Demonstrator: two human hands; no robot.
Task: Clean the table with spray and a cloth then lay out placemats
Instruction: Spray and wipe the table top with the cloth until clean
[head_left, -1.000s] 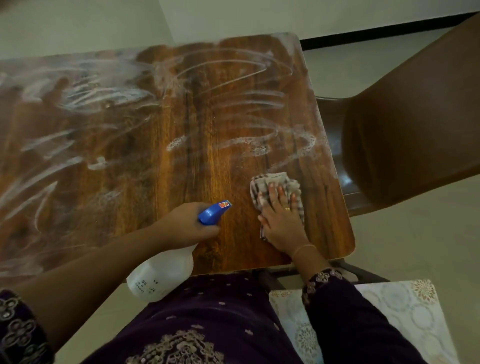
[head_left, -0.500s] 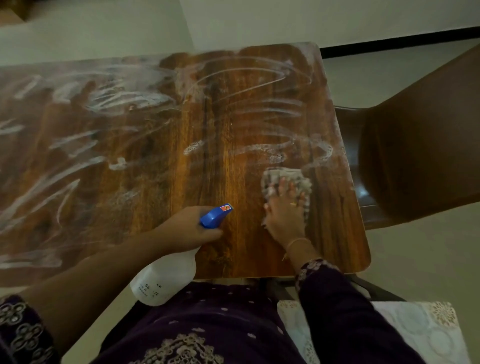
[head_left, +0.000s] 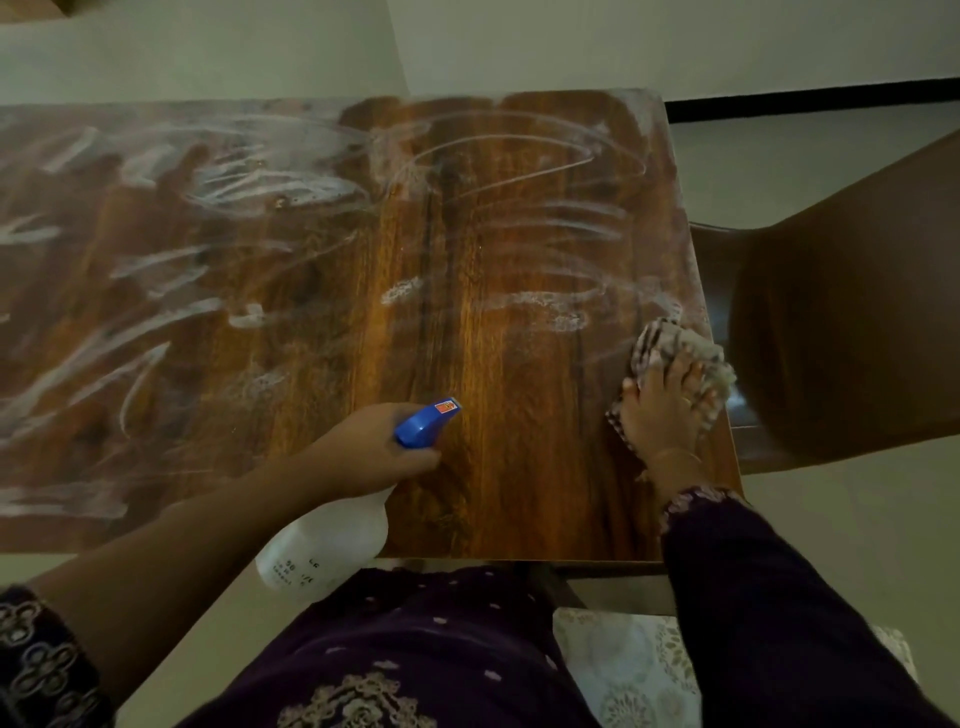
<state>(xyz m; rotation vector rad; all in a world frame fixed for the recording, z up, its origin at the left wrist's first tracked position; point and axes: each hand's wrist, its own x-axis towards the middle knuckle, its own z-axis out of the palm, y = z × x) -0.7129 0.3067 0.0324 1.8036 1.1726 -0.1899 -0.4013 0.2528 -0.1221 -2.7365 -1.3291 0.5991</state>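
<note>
Pressing down at the right edge of the surface (head_left: 467, 249), the right hand (head_left: 660, 415) lies with fingers (head_left: 675, 371) spread flat over the checked cloth (head_left: 662, 339) — soft, limp, probably damp, best bunched under the palm. The left hand (head_left: 363, 452) curls round the neck of the spray bottle (head_left: 327, 545) — light plastic, likely slick when wet. A placemat (head_left: 623, 670) lies below the near edge.

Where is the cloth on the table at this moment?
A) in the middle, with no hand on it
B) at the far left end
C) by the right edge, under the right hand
C: the right hand presses the cloth down at the right edge of the table.
</note>
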